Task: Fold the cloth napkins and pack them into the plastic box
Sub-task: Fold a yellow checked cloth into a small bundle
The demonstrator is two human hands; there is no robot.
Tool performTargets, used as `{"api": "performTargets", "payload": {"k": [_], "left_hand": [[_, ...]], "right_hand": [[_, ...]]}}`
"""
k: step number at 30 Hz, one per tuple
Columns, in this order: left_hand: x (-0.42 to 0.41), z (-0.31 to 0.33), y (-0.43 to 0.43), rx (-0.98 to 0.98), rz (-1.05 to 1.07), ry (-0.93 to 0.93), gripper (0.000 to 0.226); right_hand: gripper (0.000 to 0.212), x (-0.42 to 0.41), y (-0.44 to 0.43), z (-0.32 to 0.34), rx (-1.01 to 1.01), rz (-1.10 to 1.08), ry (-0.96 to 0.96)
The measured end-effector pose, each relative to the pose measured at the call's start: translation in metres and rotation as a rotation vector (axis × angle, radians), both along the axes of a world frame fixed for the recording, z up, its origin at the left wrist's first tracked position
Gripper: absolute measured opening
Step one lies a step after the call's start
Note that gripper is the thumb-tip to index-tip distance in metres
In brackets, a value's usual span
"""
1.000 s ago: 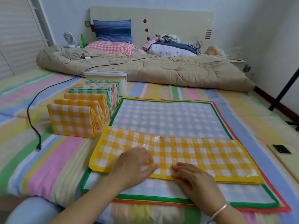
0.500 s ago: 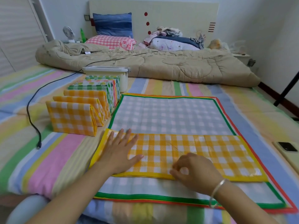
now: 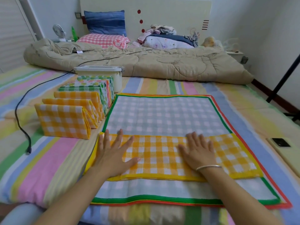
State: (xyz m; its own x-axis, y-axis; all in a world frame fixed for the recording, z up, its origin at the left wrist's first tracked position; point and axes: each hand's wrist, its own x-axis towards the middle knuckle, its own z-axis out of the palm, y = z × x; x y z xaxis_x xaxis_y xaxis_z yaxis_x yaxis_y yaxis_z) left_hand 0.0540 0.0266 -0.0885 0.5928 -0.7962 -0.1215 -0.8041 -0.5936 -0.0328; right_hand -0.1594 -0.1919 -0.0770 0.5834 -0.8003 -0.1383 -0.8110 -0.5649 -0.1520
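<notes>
Both hands, left hand [image 3: 112, 153] and right hand [image 3: 198, 151], fingers spread flat, gripping nothing, pressing yellow napkin [image 3: 162, 153]; soft, light, creases easily; pinch corners beyond fingers.

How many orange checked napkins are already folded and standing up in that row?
3, one behind another, left of the flat cloths: front napkin, middle napkin, back napkin. More could be hidden among the green napkins behind.

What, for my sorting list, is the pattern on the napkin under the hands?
The napkin: orange-and-white check, yellow border; head view.
</notes>
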Motion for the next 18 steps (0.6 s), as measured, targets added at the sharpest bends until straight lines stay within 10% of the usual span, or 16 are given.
{"api": "performTargets", "payload": {"k": [18], "left_hand": [[0.002,0.017,0.002,0.090,0.099,0.210,0.102]], "right_hand": [[0.082,-0.051,-0.044,-0.001,0.029,-0.128,0.030]]}}
